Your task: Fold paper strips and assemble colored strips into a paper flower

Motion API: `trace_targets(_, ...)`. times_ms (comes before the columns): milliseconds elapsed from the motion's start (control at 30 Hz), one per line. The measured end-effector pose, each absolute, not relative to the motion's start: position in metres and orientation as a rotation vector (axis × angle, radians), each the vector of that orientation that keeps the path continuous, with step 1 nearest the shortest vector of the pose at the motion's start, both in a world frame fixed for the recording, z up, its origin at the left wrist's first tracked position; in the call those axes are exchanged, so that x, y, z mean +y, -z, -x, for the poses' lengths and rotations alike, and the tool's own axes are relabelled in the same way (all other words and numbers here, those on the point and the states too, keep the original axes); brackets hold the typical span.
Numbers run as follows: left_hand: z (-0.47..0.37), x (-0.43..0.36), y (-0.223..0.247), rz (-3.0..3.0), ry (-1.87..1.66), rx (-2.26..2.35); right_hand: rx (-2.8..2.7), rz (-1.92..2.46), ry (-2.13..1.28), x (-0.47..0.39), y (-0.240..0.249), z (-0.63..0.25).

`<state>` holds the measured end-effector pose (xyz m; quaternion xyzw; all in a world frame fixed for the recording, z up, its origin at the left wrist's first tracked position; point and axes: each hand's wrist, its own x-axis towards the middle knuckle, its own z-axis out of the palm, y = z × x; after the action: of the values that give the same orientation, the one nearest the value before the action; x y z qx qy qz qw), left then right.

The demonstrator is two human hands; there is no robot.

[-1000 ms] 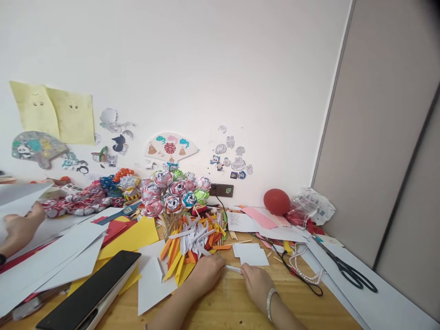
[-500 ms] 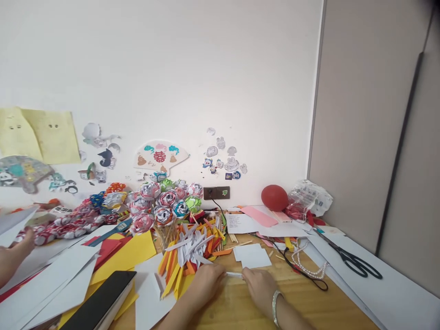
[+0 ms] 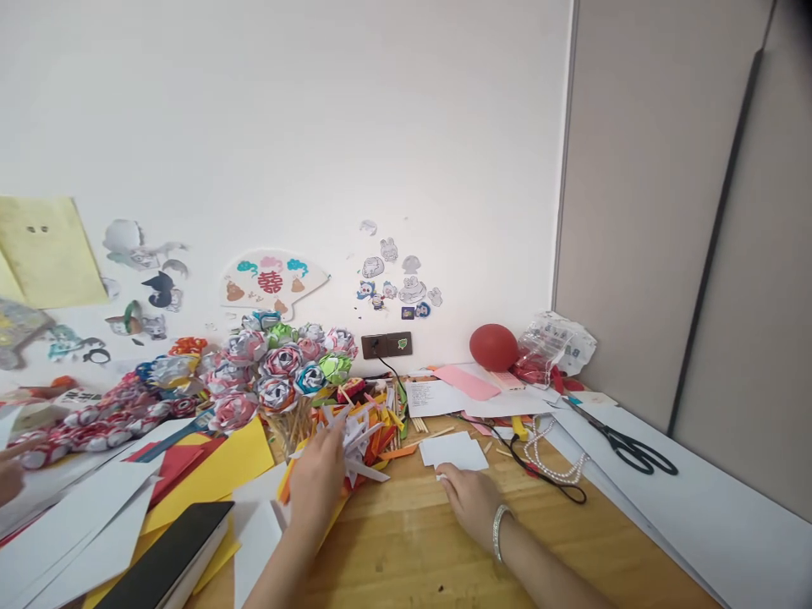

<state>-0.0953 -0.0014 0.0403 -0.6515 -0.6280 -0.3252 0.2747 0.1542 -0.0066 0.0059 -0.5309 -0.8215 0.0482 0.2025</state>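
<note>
My left hand (image 3: 317,474) is over a pile of folded paper strips (image 3: 364,436), white, orange and yellow. Its fingers are closed around a white folded strip at the near side of the pile; the fingertips are partly hidden. A stack of small white paper sheets (image 3: 455,450) lies on the wooden table (image 3: 393,541). My right hand (image 3: 473,503), with a silver bracelet on the wrist, reaches the stack's near edge. Thumb and forefinger pinch a bit of white paper there.
Behind the strips stands a bunch of paper roses (image 3: 282,362). To the right are a red balloon (image 3: 493,348), a pearl string (image 3: 545,474) and black scissors (image 3: 628,444). On the left lie a black phone (image 3: 171,550), coloured paper (image 3: 222,469) and another person's hand (image 3: 9,474).
My hands have parted from the white folded strip they held together. The left moved left to the strip pile, the right up to the white sheets. The camera turned slightly right.
</note>
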Motion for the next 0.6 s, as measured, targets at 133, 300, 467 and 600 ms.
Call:
trace_targets(133, 0.108, 0.009, -0.029, 1.595, 0.761, -1.72, -2.298, 1.545, -0.13, -0.006, -0.011, -0.155)
trace_targets(300, 0.108, 0.019, -0.015, 1.664, 0.71, -1.602, -2.129, 1.543, -0.075, 0.01, -0.005, -0.171)
trace_targets(467, 0.104, 0.013, -0.023, 1.692, 0.744, -1.501, -2.234, 1.394, -0.009, 0.028, 0.007, -0.188)
trace_targets(600, 0.087, 0.004, -0.033, 1.727, 0.781, -1.4, -2.278, 1.303, 0.102, 0.035, 0.011, -0.187)
